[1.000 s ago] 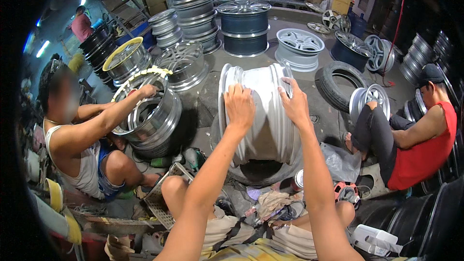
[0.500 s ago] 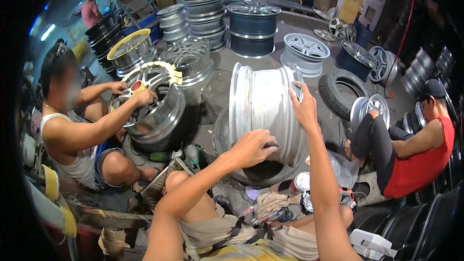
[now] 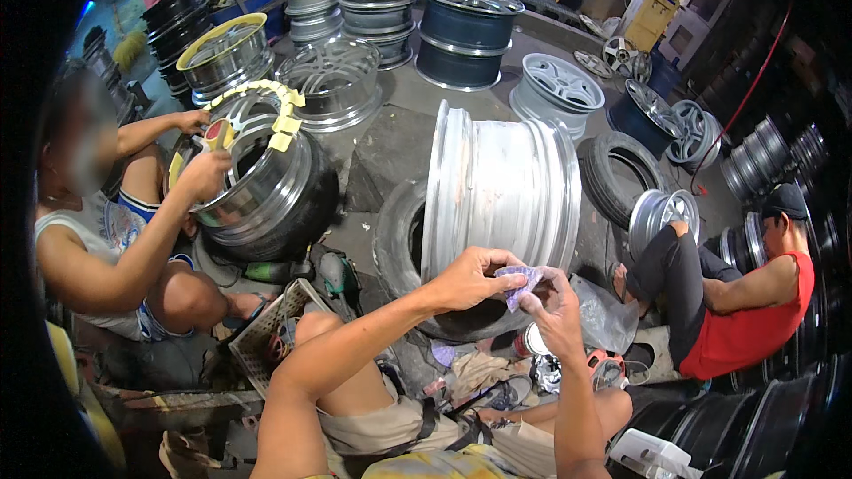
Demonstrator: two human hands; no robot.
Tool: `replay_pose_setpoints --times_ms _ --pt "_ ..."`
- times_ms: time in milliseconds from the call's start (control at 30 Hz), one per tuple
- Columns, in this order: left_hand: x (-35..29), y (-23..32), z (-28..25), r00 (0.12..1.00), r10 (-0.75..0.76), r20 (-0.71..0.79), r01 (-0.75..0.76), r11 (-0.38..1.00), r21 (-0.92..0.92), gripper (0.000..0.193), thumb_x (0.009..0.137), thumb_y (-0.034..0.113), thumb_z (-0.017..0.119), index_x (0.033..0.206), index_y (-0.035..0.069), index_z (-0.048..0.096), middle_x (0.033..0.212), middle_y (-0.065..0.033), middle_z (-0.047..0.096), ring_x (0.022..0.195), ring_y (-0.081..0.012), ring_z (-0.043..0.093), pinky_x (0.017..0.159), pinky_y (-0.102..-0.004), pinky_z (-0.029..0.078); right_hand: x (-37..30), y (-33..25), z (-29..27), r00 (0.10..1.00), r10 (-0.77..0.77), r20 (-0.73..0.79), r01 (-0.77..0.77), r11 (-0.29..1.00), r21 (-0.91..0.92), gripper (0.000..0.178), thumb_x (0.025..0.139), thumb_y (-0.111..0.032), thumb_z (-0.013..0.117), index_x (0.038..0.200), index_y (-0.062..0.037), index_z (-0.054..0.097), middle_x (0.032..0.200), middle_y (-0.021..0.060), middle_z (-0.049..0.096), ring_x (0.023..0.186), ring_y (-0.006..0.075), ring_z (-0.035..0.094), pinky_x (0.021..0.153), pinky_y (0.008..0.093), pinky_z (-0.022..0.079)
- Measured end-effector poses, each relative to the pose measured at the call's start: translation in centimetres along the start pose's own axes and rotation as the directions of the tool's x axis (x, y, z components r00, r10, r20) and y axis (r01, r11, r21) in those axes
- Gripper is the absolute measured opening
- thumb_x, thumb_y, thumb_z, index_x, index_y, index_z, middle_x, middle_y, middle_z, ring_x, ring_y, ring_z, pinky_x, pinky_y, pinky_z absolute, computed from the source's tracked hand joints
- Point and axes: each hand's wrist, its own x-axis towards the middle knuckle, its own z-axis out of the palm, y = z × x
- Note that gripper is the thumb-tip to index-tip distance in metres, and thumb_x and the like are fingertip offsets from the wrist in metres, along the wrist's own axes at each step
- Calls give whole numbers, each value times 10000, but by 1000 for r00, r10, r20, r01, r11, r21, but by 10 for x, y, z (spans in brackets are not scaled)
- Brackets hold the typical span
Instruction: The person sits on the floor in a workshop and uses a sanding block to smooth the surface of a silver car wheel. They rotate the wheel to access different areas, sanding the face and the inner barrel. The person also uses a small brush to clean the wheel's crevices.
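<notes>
In front of my knees my left hand and my right hand meet, both closed on a small purple piece of sandpaper. It looks folded or bent between the fingertips. Just beyond them a large silver wheel rim stands on its side, its barrel whitish and dull with a few brownish marks. Under the rim lies a black tire, partly hidden by it. Neither hand touches the rim.
At left a person masks a rim with yellow tape; at right sits a person in a red top. Rims stand stacked behind. A plastic crate, rags and a can surround my legs.
My right hand has left the rim's right edge and come down to my left hand. Both now grip the purple sandpaper. The view has shifted slightly.
</notes>
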Motion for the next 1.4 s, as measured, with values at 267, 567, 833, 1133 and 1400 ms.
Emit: replay_pose_setpoints --times_ms 267,567,833,1133,1400 --pt "13 26 -15 794 608 23 -188 209 960 351 965 201 682 1253 1 668 1281 -225 657 1181 -400 621 1024 -475 491 10 9 -2 988 82 -129 -86 996 -25 175 946 -89 767 915 -63 596 811 -60 600 730 15 517 674 194 435" --pt "21 27 8 951 303 59 -152 295 943 252 969 215 662 1073 1 744 1226 -196 706 1125 -346 692 968 -423 548 3 23 -22 990 65 -127 -50 992 116 134 1061 -141 574 1093 -11 568 1130 111 709 974 148 679 923 320 533" --pt "0 70 -50 581 748 -321 37 370 928 313 920 157 750 707 -4 588 681 -111 630 567 -249 575 562 -352 449 14 8 -5 972 -230 -45 193 897 -397 167 990 -138 686 1052 -10 598 990 73 638 884 144 625 785 311 517" --pt "15 34 -91 627 308 -715 261 782 566 639 958 580 650 795 -36 702 669 -96 634 660 -155 571 631 -359 468 85 -17 38 870 -481 112 395 542 -742 262 890 -81 730 1151 -90 751 908 127 564 791 265 591 711 383 482" --pt "33 13 -76 477 403 -781 112 854 509 672 984 578 586 800 -58 704 652 -231 642 636 -347 661 673 -451 493 100 25 41 662 -656 364 495 18 -868 368 910 -199 721 1245 -47 716 972 118 574 933 291 572 794 417 451"
